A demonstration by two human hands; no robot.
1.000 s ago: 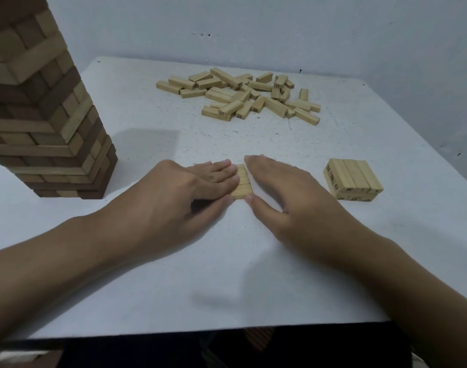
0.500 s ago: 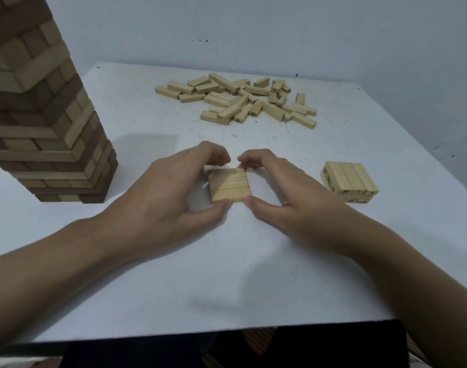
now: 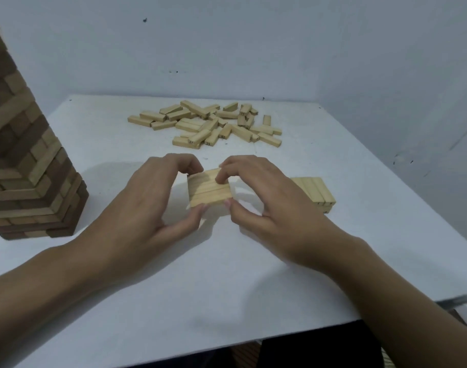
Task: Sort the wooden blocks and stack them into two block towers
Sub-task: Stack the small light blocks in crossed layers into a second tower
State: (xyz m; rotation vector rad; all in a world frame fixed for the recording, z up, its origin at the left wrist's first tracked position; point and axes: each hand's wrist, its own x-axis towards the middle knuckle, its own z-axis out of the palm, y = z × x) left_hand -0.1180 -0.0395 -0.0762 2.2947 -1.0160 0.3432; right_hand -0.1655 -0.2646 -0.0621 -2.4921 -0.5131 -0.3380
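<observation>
White table (image 3: 227,274). My left hand (image 3: 147,208) and right hand (image 3: 267,205): curled, pinching one three-block layer (image 3: 208,189) between them. Right of layer: low stack (image 3: 317,192). Beyond: loose pile (image 3: 208,126). Left: tall tower (image 3: 28,168). Step: building second tower; next, I judge, seat layer crosswise, squared, on the stack.

left hand (image 3: 147,208): bare, short nails
right hand (image 3: 275,205): bare, short thumbnail
left forearm (image 3: 41,288): bare, no sleeve from wrist to frame edge, over table (image 3: 227,301) near edge
right forearm (image 3: 386,296): bare, same, over table near edge
clothing: dark shape (image 3: 306,351) below table near edge, kind unclear
</observation>
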